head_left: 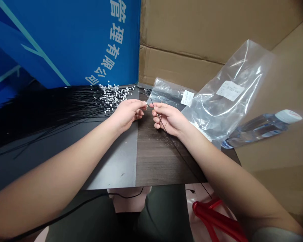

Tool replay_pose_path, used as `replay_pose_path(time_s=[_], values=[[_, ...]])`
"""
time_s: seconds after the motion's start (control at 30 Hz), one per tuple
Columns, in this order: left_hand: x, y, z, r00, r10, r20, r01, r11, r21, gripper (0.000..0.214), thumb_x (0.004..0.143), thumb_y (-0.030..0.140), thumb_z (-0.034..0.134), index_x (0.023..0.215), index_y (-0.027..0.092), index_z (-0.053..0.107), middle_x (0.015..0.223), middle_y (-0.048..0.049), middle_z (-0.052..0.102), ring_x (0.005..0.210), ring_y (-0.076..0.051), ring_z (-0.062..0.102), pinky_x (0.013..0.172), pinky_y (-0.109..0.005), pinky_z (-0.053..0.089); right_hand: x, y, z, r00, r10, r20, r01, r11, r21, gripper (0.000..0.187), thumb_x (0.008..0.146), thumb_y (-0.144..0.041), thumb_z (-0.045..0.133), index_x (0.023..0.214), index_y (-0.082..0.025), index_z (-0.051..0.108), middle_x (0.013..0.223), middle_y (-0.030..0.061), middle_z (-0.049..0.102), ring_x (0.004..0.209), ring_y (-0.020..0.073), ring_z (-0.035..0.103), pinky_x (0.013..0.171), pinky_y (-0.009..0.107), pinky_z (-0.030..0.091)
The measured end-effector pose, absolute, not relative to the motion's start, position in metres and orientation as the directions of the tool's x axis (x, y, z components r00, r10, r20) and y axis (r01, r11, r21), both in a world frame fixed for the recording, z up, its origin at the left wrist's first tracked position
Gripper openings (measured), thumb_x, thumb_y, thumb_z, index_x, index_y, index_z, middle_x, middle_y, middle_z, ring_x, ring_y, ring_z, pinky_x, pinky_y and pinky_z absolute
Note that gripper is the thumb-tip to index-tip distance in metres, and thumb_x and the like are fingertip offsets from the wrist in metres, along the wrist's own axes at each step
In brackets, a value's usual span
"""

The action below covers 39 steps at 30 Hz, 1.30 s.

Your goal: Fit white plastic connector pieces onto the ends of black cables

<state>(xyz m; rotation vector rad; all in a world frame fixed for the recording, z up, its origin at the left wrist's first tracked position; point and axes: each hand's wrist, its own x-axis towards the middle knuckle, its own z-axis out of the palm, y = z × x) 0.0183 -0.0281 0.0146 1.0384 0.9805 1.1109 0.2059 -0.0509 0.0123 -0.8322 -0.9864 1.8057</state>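
Observation:
My left hand (127, 112) and my right hand (168, 119) meet above the dark wood-grain tabletop (159, 158), their fingertips almost touching. The left fingertips pinch a tiny pale piece (146, 105), too small to identify. My right hand grips a thin black cable (162, 122), which runs down past the wrist and over the table's front edge. To the left lies a large bundle of thin black cables (47, 116), with many small white end pieces (113, 95) at its tips.
Two clear plastic bags with white labels (232, 94) (170, 94) lie right of my hands. A water bottle (260, 129) rests on cardboard sheeting (280, 67). A blue printed banner (65, 40) stands behind the table. A red stool (214, 218) sits below.

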Motion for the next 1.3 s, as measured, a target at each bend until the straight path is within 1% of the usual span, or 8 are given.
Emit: replay_pose_path(time_s=[0.13,0.2,0.27,0.33,0.53,0.73,0.97,1.3], values=[[0.018,-0.027,0.014,0.17,0.981,-0.095,-0.206,0.13,0.97,0.01,0.079,0.019,0.078,0.076,0.013,0.071,0.078,-0.0032,0.067,0.059,-0.008,0.056,0.057,-0.023,0.046,0.205,-0.053,0.014,-0.378,0.908,-0.181,-0.397,-0.336,-0.854,0.017,0.097,-0.03,0.073,0.11,-0.021,0.066,0.068,-0.0065,0.057,0.048,0.0068,0.047,0.041,0.018,0.038],[0.018,-0.027,0.014,0.171,0.981,-0.094,-0.201,0.128,0.971,0.01,0.079,0.019,0.078,0.076,0.013,0.071,0.078,-0.0033,0.067,0.059,-0.008,0.056,0.057,-0.023,0.045,0.205,-0.054,0.014,-0.362,0.913,-0.19,-0.378,-0.33,-0.865,0.019,0.099,-0.036,0.073,0.108,-0.021,0.066,0.064,-0.0072,0.055,0.045,0.0059,0.043,0.04,0.016,0.033],[0.019,-0.027,0.014,0.17,0.981,-0.093,-0.201,0.127,0.971,0.01,0.08,0.019,0.077,0.075,0.013,0.072,0.077,-0.0033,0.067,0.059,-0.008,0.056,0.056,-0.023,0.045,0.205,-0.055,0.013,-0.364,0.913,-0.183,-0.361,-0.319,-0.876,0.021,0.098,-0.037,0.075,0.108,-0.021,0.066,0.063,-0.0075,0.056,0.042,0.0052,0.041,0.038,0.016,0.029],[0.019,-0.028,0.014,0.167,0.982,-0.092,-0.206,0.126,0.97,0.01,0.08,0.019,0.078,0.075,0.013,0.071,0.078,-0.0034,0.067,0.059,-0.008,0.056,0.056,-0.023,0.045,0.204,-0.055,0.014,-0.368,0.914,-0.17,-0.361,-0.309,-0.88,0.022,0.096,-0.034,0.077,0.109,-0.021,0.065,0.064,-0.0073,0.059,0.041,0.005,0.042,0.036,0.016,0.026],[0.018,-0.026,0.013,0.182,0.979,-0.09,-0.211,0.128,0.969,0.013,0.078,0.02,0.08,0.075,0.013,0.071,0.078,-0.0026,0.067,0.06,-0.008,0.056,0.058,-0.022,0.046,0.201,-0.054,0.014,-0.325,0.93,-0.172,-0.374,-0.294,-0.88,0.014,0.092,-0.022,0.076,0.099,-0.016,0.066,0.074,-0.0008,0.07,0.05,0.0086,0.059,0.038,0.018,0.038],[0.019,-0.029,0.013,0.202,0.975,-0.091,-0.243,0.14,0.96,0.013,0.077,0.02,0.081,0.076,0.011,0.071,0.076,-0.0029,0.067,0.06,-0.008,0.056,0.058,-0.023,0.046,0.194,-0.058,0.014,-0.277,0.948,-0.157,-0.318,-0.244,-0.916,0.009,0.096,-0.023,0.071,0.094,-0.015,0.067,0.069,0.0002,0.07,0.045,0.0086,0.058,0.035,0.018,0.037],[0.024,-0.031,0.013,0.301,0.944,-0.132,-0.353,0.239,0.904,0.014,0.072,0.017,0.079,0.073,0.013,0.066,0.07,-0.0036,0.066,0.061,-0.011,0.057,0.059,-0.025,0.047,0.188,-0.063,0.014,-0.232,0.963,-0.136,-0.276,-0.199,-0.94,0.013,0.096,-0.025,0.074,0.09,-0.016,0.067,0.068,-0.0002,0.07,0.042,0.0073,0.055,0.033,0.017,0.036],[0.026,-0.035,0.016,0.276,0.952,-0.13,-0.323,0.219,0.921,0.014,0.072,0.019,0.079,0.072,0.013,0.066,0.067,-0.0019,0.063,0.06,-0.009,0.056,0.057,-0.024,0.042,0.185,-0.065,0.015,-0.188,0.974,-0.13,-0.224,-0.172,-0.959,0.017,0.09,-0.024,0.079,0.083,-0.016,0.066,0.068,-0.0006,0.07,0.043,0.006,0.052,0.035,0.018,0.035]])
